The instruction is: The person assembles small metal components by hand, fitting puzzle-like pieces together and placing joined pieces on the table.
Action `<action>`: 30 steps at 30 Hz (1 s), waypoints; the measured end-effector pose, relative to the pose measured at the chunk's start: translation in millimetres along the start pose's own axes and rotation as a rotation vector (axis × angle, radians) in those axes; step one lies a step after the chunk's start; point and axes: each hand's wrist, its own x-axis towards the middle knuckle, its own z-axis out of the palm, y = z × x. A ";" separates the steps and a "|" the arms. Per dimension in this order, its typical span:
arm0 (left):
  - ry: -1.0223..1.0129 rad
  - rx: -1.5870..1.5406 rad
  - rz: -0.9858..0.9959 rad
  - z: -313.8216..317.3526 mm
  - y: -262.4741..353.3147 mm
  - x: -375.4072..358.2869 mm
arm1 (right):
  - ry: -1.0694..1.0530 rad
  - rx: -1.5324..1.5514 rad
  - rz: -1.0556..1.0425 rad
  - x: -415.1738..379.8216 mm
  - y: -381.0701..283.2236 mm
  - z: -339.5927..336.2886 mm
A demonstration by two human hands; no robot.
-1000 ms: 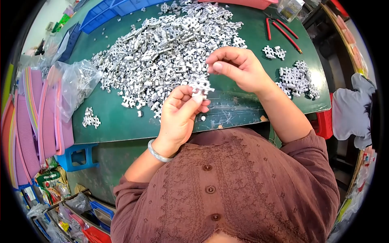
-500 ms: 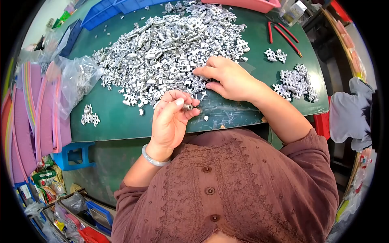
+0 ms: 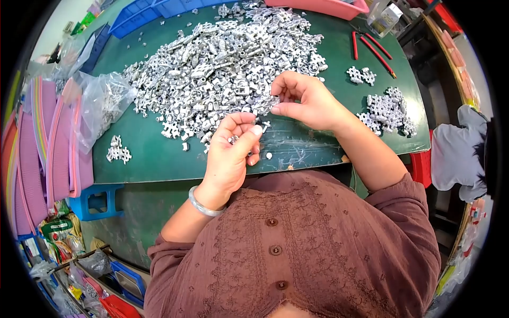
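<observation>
A large heap of small silver plastic-looking pieces point(image 3: 212, 69) covers the middle of the green table point(image 3: 175, 172). My left hand point(image 3: 229, 149), with a pale bangle point(image 3: 203, 204) at its wrist, is curled in front of the heap's near edge. Small silver pieces point(image 3: 233, 140) show between its thumb and fingers. My right hand point(image 3: 310, 105) hovers at the heap's right edge, thumb and fingertips drawn together. A small silver piece seems to be at its fingertips, too small to make out well. One white round piece point(image 3: 269, 156) lies near the table's front edge.
Joined silver clusters point(image 3: 389, 110) lie on the right, with a smaller one point(image 3: 119, 150) at left. Red-handled pliers point(image 3: 374, 50) rest at the back right. Blue bins point(image 3: 154, 13) and a pink bin point(image 3: 323, 6) line the far edge. A clear bag point(image 3: 108, 98) sits at left.
My right hand has drawn back from the heap, its fingers closing together. My left fingers have curled further round the small pieces, the thumb shifting right.
</observation>
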 end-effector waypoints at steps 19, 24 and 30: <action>-0.253 -0.342 -0.183 0.1 -3.2 23.6 | -0.105 -0.092 -0.351 -10.4 -12.7 -2.6; -0.398 -0.427 -0.250 -1.5 -4.6 25.3 | -0.070 -0.179 -0.528 -6.2 -12.1 -1.6; -0.388 -0.406 -0.308 0.3 -5.6 24.5 | -0.064 -0.160 -0.494 -6.1 -12.3 -4.1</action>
